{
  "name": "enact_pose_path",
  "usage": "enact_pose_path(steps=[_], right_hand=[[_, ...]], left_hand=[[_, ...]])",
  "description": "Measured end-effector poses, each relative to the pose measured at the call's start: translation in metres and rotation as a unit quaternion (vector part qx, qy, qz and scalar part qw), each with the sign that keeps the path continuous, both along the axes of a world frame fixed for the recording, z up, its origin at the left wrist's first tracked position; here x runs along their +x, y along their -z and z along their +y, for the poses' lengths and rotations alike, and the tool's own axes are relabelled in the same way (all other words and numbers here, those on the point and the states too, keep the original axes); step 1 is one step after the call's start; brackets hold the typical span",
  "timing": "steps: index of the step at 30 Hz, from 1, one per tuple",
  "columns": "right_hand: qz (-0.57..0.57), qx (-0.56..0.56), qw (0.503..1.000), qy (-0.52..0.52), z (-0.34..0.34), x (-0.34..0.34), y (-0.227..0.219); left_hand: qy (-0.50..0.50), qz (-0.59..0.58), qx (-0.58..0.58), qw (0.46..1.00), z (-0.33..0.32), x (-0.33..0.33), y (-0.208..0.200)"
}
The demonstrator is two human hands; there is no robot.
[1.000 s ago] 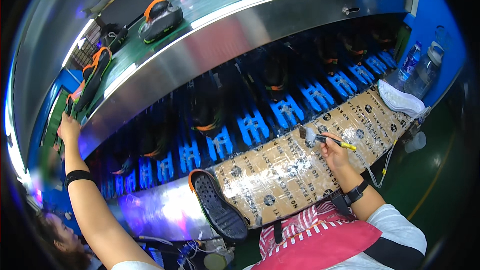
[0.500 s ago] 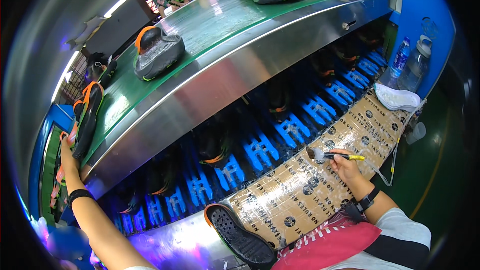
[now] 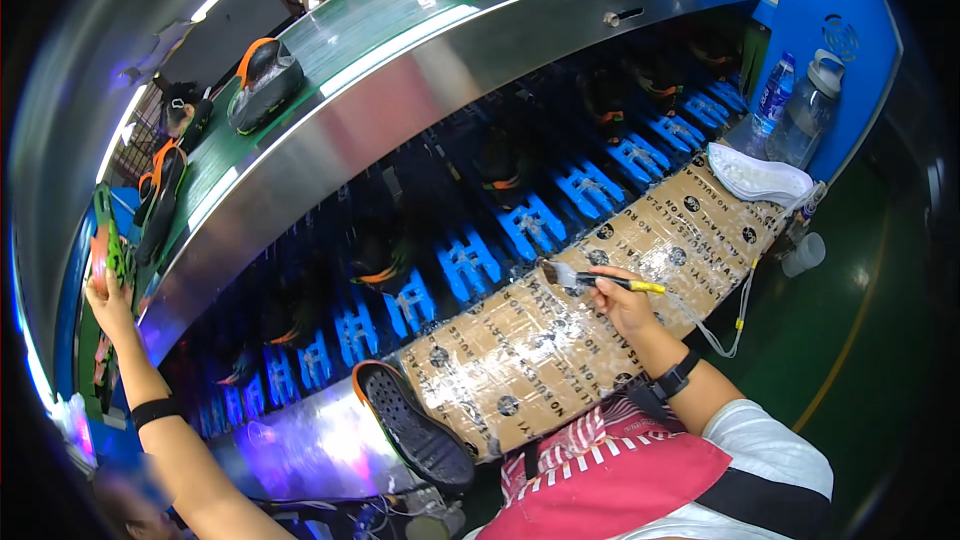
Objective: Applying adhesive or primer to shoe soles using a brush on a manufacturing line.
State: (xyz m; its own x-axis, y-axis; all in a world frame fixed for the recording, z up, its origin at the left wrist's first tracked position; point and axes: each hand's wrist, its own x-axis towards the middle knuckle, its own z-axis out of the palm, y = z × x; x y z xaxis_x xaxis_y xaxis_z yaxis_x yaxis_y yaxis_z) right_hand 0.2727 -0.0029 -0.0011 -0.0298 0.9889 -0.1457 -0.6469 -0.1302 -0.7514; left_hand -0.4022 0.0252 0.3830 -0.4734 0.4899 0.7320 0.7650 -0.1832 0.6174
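In the head view, the left hand is gripping an orange-and-green shoe upper at the far left, beside the green conveyor belt. The right hand is clasping a paintbrush by its black-and-yellow handle, the bristles pointing left over the taped cardboard. A black shoe with an orange-rimmed end is lying by the cardboard's left edge; a white shoe sole is resting near two bottles.

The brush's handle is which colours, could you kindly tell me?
The brush handle is black and yellow; head view.
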Motion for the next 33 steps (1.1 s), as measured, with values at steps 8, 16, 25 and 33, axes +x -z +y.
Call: enact_pose_path(steps=[8, 16, 25, 33], right_hand=[[0.011, 0.001, 1.0, -0.013, -0.005, 0.006, 0.005], [0.025, 0.024, 0.999, -0.02, -0.003, 0.004, 0.009], [0.028, 0.057, 0.998, 0.0, -0.015, 0.002, -0.002], [0.0, 0.073, 0.997, 0.004, -0.037, 0.011, 0.005]], left_hand=[[0.087, 0.114, 0.006, 0.99, -0.141, 0.253, 0.01], [0.188, 0.122, -0.148, 0.963, -0.29, 0.412, 0.104], [0.247, 0.058, -0.417, 0.873, -0.275, 0.466, 0.245], [0.308, 0.213, -0.447, 0.812, -0.229, 0.445, 0.195]])
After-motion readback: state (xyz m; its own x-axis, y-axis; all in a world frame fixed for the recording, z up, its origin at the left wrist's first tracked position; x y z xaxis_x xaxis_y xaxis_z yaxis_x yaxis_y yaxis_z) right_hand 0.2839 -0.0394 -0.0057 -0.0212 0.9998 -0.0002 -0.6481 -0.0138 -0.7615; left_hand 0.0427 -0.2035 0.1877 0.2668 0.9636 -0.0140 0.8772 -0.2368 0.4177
